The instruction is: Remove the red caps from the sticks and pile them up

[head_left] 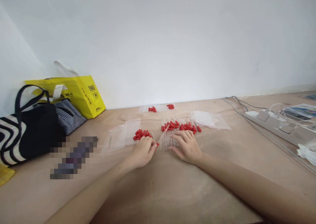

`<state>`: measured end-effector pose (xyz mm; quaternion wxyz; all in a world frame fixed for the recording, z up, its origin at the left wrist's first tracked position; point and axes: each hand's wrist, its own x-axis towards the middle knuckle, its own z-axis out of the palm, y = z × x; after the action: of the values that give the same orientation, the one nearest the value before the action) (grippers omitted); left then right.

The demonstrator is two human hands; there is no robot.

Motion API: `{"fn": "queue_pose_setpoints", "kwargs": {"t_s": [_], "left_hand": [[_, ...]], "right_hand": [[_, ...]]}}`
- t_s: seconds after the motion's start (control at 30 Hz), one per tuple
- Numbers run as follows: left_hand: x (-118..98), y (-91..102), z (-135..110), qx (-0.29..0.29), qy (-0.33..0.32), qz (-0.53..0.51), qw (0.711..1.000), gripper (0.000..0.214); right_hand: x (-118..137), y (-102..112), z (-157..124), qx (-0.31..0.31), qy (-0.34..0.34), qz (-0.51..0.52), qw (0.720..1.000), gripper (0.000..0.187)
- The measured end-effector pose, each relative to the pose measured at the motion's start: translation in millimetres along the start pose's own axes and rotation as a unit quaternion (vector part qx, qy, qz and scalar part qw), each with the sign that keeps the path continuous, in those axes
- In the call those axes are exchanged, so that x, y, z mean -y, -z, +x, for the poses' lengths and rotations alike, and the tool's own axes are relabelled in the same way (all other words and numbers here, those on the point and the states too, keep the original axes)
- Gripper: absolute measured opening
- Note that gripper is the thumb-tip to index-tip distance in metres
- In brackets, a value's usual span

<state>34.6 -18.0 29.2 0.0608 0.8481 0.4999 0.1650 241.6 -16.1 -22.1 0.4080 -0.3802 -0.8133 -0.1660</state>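
Note:
Between the fingertips of my left hand (144, 150) is a thin pale stick with a red tip (162, 136), slanting up and to the right from the red end. My right hand (189, 148) has its fingers apart, curved over the right part of a row of pale sticks (166, 143) with red tips (172, 124). I see nothing held in it. Just beyond the left hand, a bunch of red-tipped sticks (141, 134) lies on a clear plastic bag (120, 136); the hand hides part of them.
Farther back, two small red-tipped bunches (152, 109) rest on clear plastic near the wall. Clear bags (207, 119) lie right of the row. At left stand a yellow bag (86, 97) and a black bag (34, 128). A power strip (278, 125) with cables sits at right.

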Motion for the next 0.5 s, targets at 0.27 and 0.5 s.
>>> {"fn": "queue_pose_setpoints", "kwargs": {"t_s": [0.27, 0.5], "left_hand": [[-11, -36.8, -2, -0.107, -0.121, 0.221, 0.962, 0.013], [7, -42.2, -1, -0.202, -0.226, 0.149, 0.941, 0.019]], "right_hand": [[-4, -6, 1, -0.029, 0.100, -0.032, 0.994, 0.016], [-4, -11, 2, -0.016, 0.107, -0.017, 0.994, 0.016]]}}
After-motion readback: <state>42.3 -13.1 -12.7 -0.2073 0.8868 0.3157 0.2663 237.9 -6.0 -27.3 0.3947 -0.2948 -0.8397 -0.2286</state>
